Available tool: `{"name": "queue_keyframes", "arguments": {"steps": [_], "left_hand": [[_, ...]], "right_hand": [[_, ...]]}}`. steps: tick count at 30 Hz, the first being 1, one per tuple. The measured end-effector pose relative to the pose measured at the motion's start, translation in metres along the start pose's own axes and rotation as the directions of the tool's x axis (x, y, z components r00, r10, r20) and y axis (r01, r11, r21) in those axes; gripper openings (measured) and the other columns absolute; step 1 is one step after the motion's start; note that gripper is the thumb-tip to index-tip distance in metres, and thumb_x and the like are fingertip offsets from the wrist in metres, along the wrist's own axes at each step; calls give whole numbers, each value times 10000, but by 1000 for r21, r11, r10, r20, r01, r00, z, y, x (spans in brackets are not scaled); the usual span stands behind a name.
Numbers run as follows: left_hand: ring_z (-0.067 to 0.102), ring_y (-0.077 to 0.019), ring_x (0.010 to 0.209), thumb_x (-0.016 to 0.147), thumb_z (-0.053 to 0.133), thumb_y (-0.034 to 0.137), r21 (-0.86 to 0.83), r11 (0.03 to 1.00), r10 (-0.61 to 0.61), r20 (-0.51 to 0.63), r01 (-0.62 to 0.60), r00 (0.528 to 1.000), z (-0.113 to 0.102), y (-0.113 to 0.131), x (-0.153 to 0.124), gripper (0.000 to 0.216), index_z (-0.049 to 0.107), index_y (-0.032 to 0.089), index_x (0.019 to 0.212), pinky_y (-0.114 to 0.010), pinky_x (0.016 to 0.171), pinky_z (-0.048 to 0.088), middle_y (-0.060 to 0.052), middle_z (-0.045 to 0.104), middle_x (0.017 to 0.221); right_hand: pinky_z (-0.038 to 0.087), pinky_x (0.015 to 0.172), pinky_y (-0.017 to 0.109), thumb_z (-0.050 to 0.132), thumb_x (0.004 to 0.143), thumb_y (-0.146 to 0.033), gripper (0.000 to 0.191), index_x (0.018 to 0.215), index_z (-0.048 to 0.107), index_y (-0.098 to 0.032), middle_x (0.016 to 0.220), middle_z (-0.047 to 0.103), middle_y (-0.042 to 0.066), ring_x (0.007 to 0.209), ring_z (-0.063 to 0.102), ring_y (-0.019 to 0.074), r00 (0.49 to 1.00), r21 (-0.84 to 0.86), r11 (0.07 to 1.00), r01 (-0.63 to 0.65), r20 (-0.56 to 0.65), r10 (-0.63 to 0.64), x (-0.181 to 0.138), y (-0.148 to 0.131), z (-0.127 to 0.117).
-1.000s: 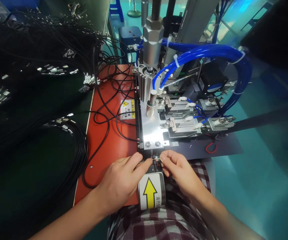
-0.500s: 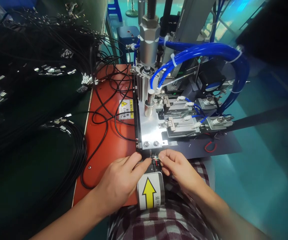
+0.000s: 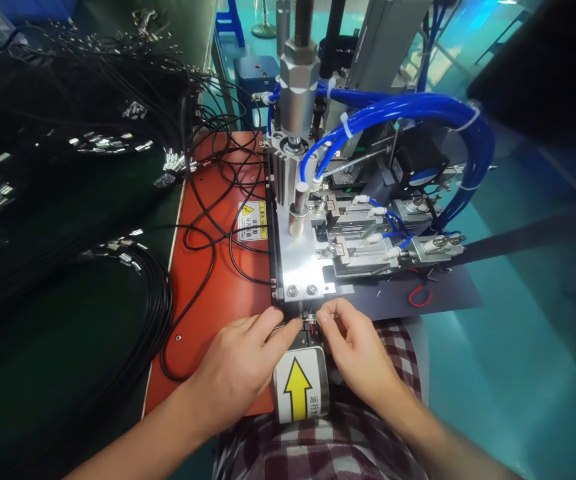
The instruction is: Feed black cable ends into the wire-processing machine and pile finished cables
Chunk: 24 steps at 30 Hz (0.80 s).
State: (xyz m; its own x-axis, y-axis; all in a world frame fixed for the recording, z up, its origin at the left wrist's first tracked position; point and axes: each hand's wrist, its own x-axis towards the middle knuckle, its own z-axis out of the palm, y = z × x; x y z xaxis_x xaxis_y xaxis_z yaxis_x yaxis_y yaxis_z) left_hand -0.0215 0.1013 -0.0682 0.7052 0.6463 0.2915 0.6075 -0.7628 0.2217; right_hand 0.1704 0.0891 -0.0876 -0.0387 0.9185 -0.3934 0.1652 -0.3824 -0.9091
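Note:
My left hand (image 3: 241, 363) rests on the red mat (image 3: 218, 300), its forefinger and thumb pinched on a thin black cable end (image 3: 282, 326) at the machine's front slot. My right hand (image 3: 355, 343) is closed in a pinch on the small wire tips (image 3: 311, 323) with red strands, just right of the left fingertips. Both meet in front of the silver plate (image 3: 301, 267) of the pneumatic press (image 3: 295, 100). Below them is a block with a yellow arrow label (image 3: 299, 390).
Bundles of black cables with metal plugs (image 3: 133, 257) lie on the dark bench to the left, and loose cables loop over the mat. Blue air hoses (image 3: 408, 110) arch over the machine. A yellow warning sticker (image 3: 253, 220) sits on the mat. A small red wire loop (image 3: 419, 296) lies at right.
My right hand's fingers have curled a little tighter at the wire tips. The view has shifted slightly; the left hand holds its place.

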Motion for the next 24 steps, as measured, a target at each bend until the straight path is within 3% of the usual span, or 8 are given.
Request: {"name": "queue_keyframes", "arguments": {"steps": [3,6,13,24], "left_hand": [[579,-169,620,914,328,102,-8,1000,-4,-8,4,1000,1,1,0,328,599,102,1099,-269,516,486,-74,594,824],[578,-167,622,908,333,95,-21,1000,-17,-3,17,1000,0,2,0,324,596,108,1098,-266,518,491,-68,594,824],[587,-171,639,881,331,61,-45,999,-16,-22,15,1000,-2,1,1,336,590,102,1092,-269,518,497,-83,603,858],[594,-175,645,892,330,66,-67,997,-32,-31,30,999,0,-1,0,341,567,125,1130,-282,527,502,-78,606,877]], "right_hand": [[316,516,243,524,867,-471,329,688,495,-197,510,448,-60,485,388,112,986,215,971,-106,147,76,2,5,-1],[318,544,247,553,849,-487,344,704,526,-177,527,467,-56,495,401,105,984,312,942,-122,161,74,3,6,-2],[330,537,244,602,816,-472,315,752,559,-166,629,510,-37,520,449,102,986,328,937,-118,147,72,1,4,-2],[316,520,237,643,749,-442,296,701,534,-171,580,471,-51,512,429,103,985,327,935,-139,145,96,3,-1,-2]]}}
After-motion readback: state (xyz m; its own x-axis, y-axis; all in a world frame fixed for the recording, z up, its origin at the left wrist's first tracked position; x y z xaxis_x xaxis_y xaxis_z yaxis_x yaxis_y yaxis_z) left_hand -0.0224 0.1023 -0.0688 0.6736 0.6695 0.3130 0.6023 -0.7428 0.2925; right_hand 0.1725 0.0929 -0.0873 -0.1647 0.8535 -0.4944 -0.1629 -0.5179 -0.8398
